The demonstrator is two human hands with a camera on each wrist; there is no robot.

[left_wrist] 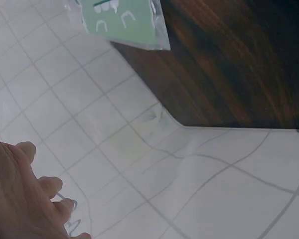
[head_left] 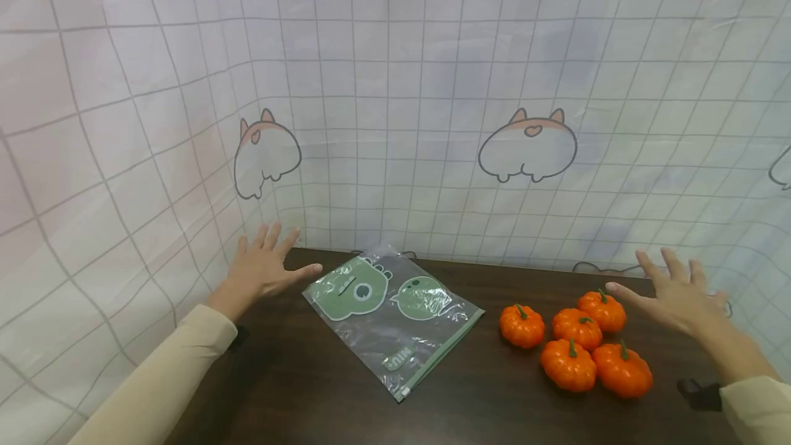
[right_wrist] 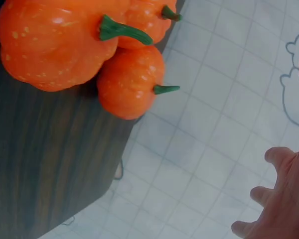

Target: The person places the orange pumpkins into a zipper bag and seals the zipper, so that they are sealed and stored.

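Note:
A clear zip bag (head_left: 395, 321) with green cartoon prints lies flat and slanted on the dark wooden table, its green slider edge toward the lower right. Right of it sit several small orange pumpkins (head_left: 577, 329) with green stems, grouped closely. My left hand (head_left: 262, 268) is raised at the bag's left, fingers spread, holding nothing. Beyond the pumpkins on the right, my right hand (head_left: 680, 297) hovers with fingers spread, also holding nothing. In the left wrist view a corner of the bag (left_wrist: 122, 22) shows; the right wrist view has pumpkins (right_wrist: 132, 82) near the table edge.
The dark wooden table (head_left: 457, 390) ends at the back against a white grid-patterned cloth (head_left: 420, 122) with cartoon dogs. The cloth also rises along the left and right sides. A dark strap (head_left: 701, 393) sits at the right wrist.

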